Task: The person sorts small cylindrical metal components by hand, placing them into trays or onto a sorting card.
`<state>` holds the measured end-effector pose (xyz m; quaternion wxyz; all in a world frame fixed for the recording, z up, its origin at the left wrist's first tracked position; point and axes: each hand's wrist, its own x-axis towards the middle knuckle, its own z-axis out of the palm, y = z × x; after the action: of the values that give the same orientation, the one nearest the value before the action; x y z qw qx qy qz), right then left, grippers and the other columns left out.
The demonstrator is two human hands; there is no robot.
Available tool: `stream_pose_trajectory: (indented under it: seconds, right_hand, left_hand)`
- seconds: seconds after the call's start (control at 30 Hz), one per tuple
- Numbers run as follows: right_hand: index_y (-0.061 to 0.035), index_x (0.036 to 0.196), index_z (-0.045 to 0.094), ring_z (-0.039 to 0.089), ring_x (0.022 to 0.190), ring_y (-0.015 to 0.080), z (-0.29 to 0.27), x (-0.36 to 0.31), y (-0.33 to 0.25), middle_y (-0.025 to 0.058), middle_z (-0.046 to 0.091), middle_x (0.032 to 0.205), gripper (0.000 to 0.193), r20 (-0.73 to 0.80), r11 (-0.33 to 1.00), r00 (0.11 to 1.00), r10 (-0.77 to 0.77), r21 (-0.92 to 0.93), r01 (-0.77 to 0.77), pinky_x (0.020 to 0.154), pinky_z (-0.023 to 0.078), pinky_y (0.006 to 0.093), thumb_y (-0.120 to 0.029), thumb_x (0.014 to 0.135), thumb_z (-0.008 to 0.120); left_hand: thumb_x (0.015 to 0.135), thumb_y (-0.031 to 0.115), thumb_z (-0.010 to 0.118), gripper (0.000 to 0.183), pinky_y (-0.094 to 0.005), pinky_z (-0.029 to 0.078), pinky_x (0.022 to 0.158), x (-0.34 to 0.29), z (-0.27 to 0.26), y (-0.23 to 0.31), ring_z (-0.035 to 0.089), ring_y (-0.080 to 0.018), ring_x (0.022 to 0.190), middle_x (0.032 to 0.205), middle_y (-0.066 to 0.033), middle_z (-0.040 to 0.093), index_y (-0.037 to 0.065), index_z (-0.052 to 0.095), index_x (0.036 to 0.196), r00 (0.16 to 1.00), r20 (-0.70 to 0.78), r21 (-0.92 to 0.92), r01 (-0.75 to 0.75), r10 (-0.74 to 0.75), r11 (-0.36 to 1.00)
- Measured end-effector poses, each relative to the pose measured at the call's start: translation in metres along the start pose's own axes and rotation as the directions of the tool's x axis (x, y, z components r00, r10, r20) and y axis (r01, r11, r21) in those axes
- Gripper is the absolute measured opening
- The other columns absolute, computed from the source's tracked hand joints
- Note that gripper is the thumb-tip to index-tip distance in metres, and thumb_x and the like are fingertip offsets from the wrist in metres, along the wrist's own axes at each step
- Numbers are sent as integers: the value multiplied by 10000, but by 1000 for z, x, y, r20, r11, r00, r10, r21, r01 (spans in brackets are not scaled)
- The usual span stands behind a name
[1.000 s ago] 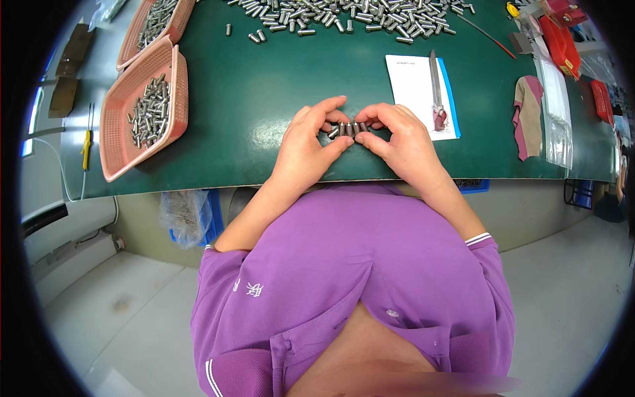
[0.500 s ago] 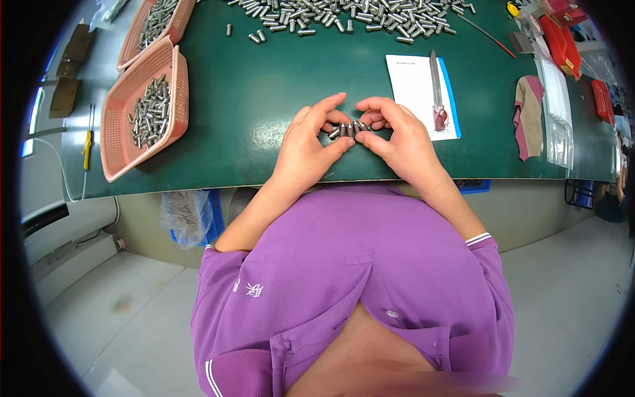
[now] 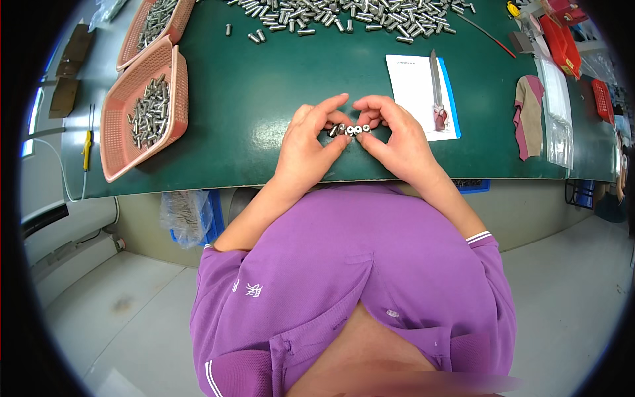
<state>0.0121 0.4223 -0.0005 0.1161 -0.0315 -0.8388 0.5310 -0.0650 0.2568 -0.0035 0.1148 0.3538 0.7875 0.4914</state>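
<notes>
Head view: both hands meet near the front edge of the green worktop (image 3: 251,99). The left hand (image 3: 309,142) and the right hand (image 3: 397,139) are each curled, fingertips pinched onto a short row of small metal cylinders (image 3: 349,130) held between them just above the mat; the open bores of some face the camera. Index fingers arch over the row, the thumbs appear to close from below. Judgement: the pieces look like rigid steel sleeves, light, smooth and prone to roll or slip; best taken by the side walls between thumb and fingertip, the row kept squeezed end to end. At 12 o'clock from the hands lies a loose heap of like cylinders (image 3: 344,13). At 9 o'clock sits a pink basket (image 3: 173,79) part-filled with them. At 3 o'clock, a white sheet (image 3: 410,83) carries a slim metal tool (image 3: 434,83).
</notes>
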Motion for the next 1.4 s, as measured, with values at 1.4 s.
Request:
stream_pose_trajectory:
  seconds: [1.4]
  right_hand:
    - [-56,1168,579,595,917,253,-12,2,-5,101,615,999,346,28,994,1000,4,106,-6,836,477,356,-175,850,645]
  left_hand:
    - [712,-101,694,755,-259,476,795,3,-10,-11,537,-125,848,960,-39,559,82,424,1392,999,-27,-43,19,-20,999]
